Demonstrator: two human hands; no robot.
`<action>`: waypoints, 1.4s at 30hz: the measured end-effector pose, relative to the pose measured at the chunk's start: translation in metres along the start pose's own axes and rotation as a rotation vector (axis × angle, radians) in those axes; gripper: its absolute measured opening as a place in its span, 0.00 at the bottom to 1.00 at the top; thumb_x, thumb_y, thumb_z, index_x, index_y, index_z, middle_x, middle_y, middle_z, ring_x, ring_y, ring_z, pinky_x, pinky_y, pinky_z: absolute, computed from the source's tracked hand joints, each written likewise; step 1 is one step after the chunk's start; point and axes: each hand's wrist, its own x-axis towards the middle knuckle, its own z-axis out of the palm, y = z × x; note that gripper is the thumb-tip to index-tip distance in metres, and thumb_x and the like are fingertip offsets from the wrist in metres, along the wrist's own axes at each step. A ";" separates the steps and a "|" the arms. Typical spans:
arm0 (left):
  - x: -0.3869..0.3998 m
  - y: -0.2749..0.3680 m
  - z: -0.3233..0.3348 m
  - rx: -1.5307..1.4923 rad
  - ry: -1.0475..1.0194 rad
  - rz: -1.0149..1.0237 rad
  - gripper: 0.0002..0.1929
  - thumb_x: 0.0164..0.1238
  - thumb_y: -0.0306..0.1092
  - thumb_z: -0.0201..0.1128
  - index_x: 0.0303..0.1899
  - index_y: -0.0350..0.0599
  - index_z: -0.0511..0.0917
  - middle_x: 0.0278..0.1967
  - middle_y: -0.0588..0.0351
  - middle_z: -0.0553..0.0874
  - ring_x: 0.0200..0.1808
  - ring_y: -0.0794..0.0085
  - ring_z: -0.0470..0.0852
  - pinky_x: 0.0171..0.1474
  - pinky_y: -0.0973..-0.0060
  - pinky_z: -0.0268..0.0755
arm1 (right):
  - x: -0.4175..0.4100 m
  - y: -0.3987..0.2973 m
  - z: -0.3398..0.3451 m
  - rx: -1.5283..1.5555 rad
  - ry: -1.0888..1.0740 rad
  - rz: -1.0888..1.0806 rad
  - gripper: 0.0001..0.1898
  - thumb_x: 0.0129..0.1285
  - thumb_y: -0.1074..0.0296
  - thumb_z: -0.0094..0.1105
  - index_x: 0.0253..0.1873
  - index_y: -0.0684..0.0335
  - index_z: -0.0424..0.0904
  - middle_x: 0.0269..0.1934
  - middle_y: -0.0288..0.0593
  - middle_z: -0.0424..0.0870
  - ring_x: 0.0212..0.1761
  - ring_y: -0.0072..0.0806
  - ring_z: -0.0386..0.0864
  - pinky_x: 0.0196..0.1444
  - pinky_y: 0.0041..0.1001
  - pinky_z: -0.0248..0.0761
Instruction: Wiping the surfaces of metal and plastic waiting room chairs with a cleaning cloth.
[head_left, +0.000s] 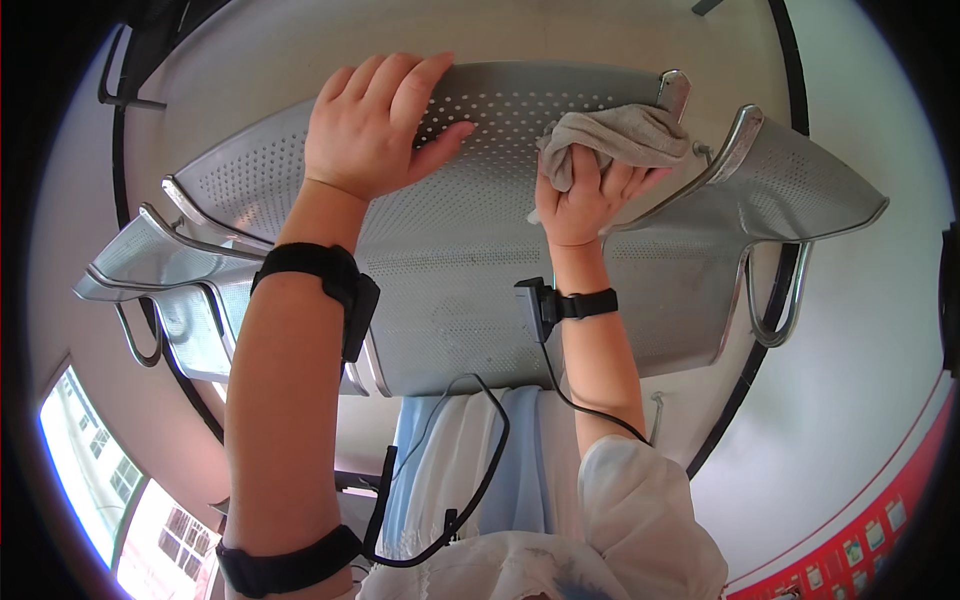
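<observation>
In front of me is a perforated metal bench seat with a curved backrest (491, 161). My left hand (371, 127) grips the backrest's upper edge, with the fingers over the rim and the thumb against the perforated front. A crumpled grey cloth (630, 135) is held in my right hand (585, 199), at the upper right part of the same backrest near its chrome end trim (675, 90). The fingertips of that hand are partly hidden by the cloth.
Adjoining perforated seats lie to the right (795, 180) and left (180, 255), with looped metal armrests (780, 300). A black cable (504, 442) loops from my right wrist device (536, 307) across my front. Windows (90, 442) are at lower left.
</observation>
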 end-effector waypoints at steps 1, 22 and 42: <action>-0.001 -0.001 -0.002 0.008 -0.005 -0.002 0.28 0.57 0.56 0.69 0.54 0.50 0.77 0.40 0.61 0.82 0.40 0.68 0.82 0.42 0.71 0.74 | -0.011 -0.001 0.005 0.041 -0.007 0.005 0.15 0.63 0.54 0.62 0.52 0.50 0.80 0.65 0.45 0.69 0.71 0.52 0.60 0.74 0.59 0.39; -0.002 0.000 -0.002 0.006 -0.012 0.002 0.30 0.55 0.51 0.71 0.56 0.47 0.75 0.43 0.58 0.83 0.41 0.64 0.84 0.43 0.69 0.74 | 0.011 -0.032 0.017 0.173 0.062 0.210 0.25 0.63 0.42 0.58 0.55 0.55 0.82 0.60 0.46 0.76 0.63 0.55 0.64 0.66 0.48 0.53; -0.003 0.000 -0.002 0.011 -0.006 0.010 0.29 0.56 0.51 0.71 0.56 0.48 0.75 0.43 0.58 0.83 0.41 0.65 0.83 0.44 0.69 0.75 | -0.095 -0.002 -0.007 0.346 -0.284 0.132 0.21 0.66 0.57 0.57 0.58 0.65 0.78 0.58 0.53 0.77 0.59 0.49 0.74 0.64 0.46 0.64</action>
